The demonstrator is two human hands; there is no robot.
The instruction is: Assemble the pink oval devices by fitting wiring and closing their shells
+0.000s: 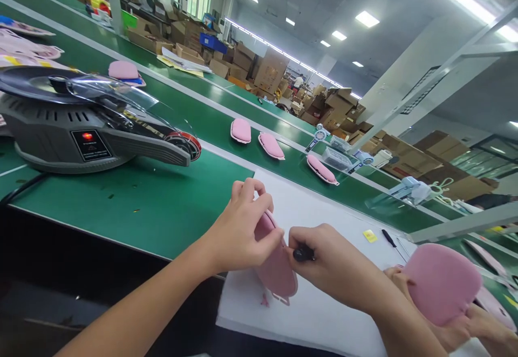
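My left hand (254,233) pinches a pink oval padded shell (281,273) by its upper rim, fingers over one side and thumb on the other. The shell stands on edge above a white sheet (324,297), tilted, with a small looped tab at its lower end. Wrapped round a black-handled tool (302,253), my right hand (324,257) is closed and presses against the shell's right edge. The tool's working end is hidden behind the fingers and the shell. A small pink scrap (264,300) lies on the sheet below.
A grey machine with a disc (60,125) stands on the green bench at left. Several pink shells, including one (272,146), rest on the belt ahead. A black-handled screwdriver (389,238) and yellow tag (369,236) lie right. A co-worker's hands hold a larger pink pad (443,281).
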